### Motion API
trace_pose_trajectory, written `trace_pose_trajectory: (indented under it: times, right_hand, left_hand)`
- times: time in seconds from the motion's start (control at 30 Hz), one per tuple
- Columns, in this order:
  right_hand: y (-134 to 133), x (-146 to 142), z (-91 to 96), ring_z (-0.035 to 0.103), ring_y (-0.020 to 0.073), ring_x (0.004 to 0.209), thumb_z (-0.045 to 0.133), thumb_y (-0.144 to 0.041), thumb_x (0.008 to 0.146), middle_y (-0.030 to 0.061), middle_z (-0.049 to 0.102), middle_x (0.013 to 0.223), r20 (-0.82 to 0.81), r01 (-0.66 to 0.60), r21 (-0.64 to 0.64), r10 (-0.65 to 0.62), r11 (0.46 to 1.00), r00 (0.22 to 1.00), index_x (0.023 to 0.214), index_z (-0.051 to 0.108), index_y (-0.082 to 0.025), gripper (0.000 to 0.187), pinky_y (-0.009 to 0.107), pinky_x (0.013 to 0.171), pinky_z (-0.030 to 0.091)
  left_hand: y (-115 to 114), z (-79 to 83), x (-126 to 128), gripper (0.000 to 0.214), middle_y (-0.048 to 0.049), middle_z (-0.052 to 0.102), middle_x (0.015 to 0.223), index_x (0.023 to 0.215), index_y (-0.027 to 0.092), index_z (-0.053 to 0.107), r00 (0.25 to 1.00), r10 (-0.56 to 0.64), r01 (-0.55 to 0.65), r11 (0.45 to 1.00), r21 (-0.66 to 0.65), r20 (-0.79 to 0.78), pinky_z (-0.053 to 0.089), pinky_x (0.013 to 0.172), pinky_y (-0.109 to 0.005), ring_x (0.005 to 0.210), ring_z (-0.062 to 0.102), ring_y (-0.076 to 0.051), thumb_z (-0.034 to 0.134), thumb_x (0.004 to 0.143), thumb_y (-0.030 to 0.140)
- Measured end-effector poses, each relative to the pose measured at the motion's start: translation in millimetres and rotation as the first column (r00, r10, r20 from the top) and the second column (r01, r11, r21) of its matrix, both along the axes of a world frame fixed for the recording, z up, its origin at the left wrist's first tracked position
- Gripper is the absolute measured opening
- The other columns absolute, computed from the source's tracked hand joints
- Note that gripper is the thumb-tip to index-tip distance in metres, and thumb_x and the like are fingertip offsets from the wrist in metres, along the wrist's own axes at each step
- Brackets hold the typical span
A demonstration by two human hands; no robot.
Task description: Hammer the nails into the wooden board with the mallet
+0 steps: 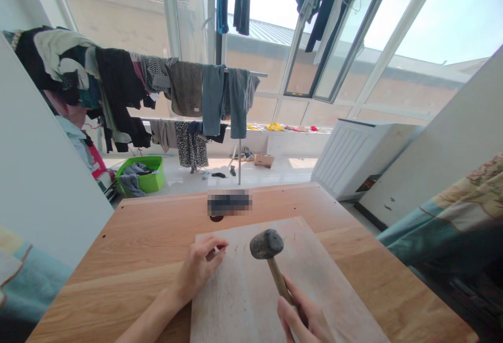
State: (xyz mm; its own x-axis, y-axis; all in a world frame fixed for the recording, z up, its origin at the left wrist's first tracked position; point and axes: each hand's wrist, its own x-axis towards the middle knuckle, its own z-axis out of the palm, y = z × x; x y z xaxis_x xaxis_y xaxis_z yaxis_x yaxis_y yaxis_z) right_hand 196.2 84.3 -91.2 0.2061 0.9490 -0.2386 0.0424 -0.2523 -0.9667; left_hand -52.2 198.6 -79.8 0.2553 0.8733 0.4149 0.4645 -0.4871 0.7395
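Observation:
My right hand (302, 316) grips the wooden handle of a mallet with a dark rubber head (266, 243), which hovers over a pale wooden board (326, 275) lying on the table. On the board's left edge rests my left hand (200, 267), its fingertips pinched around something small that I cannot make out, just left of the mallet head.
The board lies on a light wooden table (137, 243). A blurred dark item (229, 202) sits at the table's far side. Beyond are a clothes rack (188, 91) full of garments, a green basket (142, 174), a white cabinet (361, 149) and patterned fabric (451, 217) at right.

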Motion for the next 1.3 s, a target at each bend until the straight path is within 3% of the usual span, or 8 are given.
trace_pose_trajectory:
  times: [0.1, 0.27, 0.47, 0.7, 0.93, 1.13, 1.3]
  right_hand:
    - [6.1, -10.7, 9.4, 0.043, 0.0097, 0.042, 0.066, -0.072, 0.079, -0.0053, 0.052, 0.057, 0.01, -0.07, -0.013, 0.071, 0.997, 0.997, 0.137, 0.065, -0.017, 0.08, 0.019, 0.037, 0.033]
    - [13.2, -30.6, 19.9, 0.04, 0.0081, 0.04, 0.061, -0.068, 0.085, -0.0044, 0.053, 0.059, 0.06, -0.162, 0.069, 0.158, 0.984, 0.986, 0.141, 0.062, -0.015, 0.077, 0.018, 0.034, 0.032]
    - [13.9, -46.8, 21.7, 0.046, 0.0101, 0.045, 0.062, -0.069, 0.085, -0.0016, 0.057, 0.063, 0.123, -0.166, 0.112, 0.152, 0.98, 0.981, 0.137, 0.066, -0.017, 0.074, 0.019, 0.036, 0.036]
    - [14.2, -44.1, 20.8, 0.041, 0.0079, 0.039, 0.063, -0.067, 0.086, -0.003, 0.057, 0.063, 0.134, -0.154, 0.1, 0.14, 0.983, 0.981, 0.14, 0.063, -0.018, 0.073, 0.019, 0.033, 0.031]
    - [14.8, -47.3, 16.8, 0.046, 0.0106, 0.042, 0.06, -0.07, 0.085, -0.0027, 0.056, 0.061, 0.192, -0.154, 0.139, 0.126, 0.978, 0.973, 0.135, 0.067, -0.018, 0.072, 0.02, 0.036, 0.038]
    - [15.9, -46.1, 10.4, 0.057, 0.0173, 0.056, 0.059, -0.072, 0.085, 0.0007, 0.06, 0.061, 0.301, -0.169, 0.187, 0.107, 0.968, 0.947, 0.133, 0.07, -0.018, 0.074, 0.029, 0.06, 0.054]
    - [16.0, -41.6, 1.6, 0.063, 0.0219, 0.07, 0.055, -0.073, 0.087, 0.0054, 0.068, 0.072, 0.362, -0.185, 0.243, 0.088, 0.952, 0.928, 0.133, 0.071, -0.022, 0.071, 0.035, 0.078, 0.055]
  left_hand:
    - [0.4, -1.3, 0.1, 0.019, -0.0018, 0.074, 0.084, 0.1, 0.021, 0.073, 1.0, -0.005, 0.006, 0.999, -0.045, 0.022, 0.055, 0.067, -0.023, 0.068, 0.066, -0.014, 0.058, 0.088, 0.02]
    - [0.9, -0.8, 1.6, 0.025, -0.0001, 0.073, 0.081, 0.105, 0.021, 0.07, 0.999, 0.025, -0.023, 0.997, -0.067, 0.029, 0.055, 0.068, -0.025, 0.067, 0.065, -0.014, 0.059, 0.083, 0.019]
    - [2.0, 0.8, 2.5, 0.021, -0.0012, 0.072, 0.079, 0.099, 0.02, 0.07, 1.0, 0.003, -0.002, 0.999, -0.052, 0.024, 0.052, 0.065, -0.025, 0.066, 0.063, -0.015, 0.056, 0.083, 0.018]
    - [1.1, -1.5, 1.1, 0.025, -0.0013, 0.073, 0.08, 0.102, 0.02, 0.071, 0.999, 0.013, -0.01, 0.999, -0.053, 0.044, 0.052, 0.065, -0.025, 0.066, 0.064, -0.014, 0.057, 0.082, 0.017]
    - [0.5, 4.6, 2.8, 0.025, -0.0016, 0.074, 0.08, 0.1, 0.019, 0.072, 0.999, 0.02, -0.017, 0.998, -0.067, 0.044, 0.053, 0.066, -0.025, 0.068, 0.065, -0.015, 0.056, 0.082, 0.017]
    - [0.6, 6.0, 3.3, 0.023, -0.0001, 0.072, 0.076, 0.098, 0.02, 0.072, 0.999, 0.017, -0.015, 0.999, -0.046, 0.035, 0.052, 0.064, -0.023, 0.065, 0.064, -0.014, 0.057, 0.082, 0.018]
    - [0.7, 4.8, 1.7, 0.028, 0.0002, 0.072, 0.079, 0.103, 0.02, 0.072, 0.999, -0.005, 0.008, 0.998, -0.064, 0.048, 0.052, 0.064, -0.024, 0.066, 0.064, -0.015, 0.056, 0.081, 0.015]
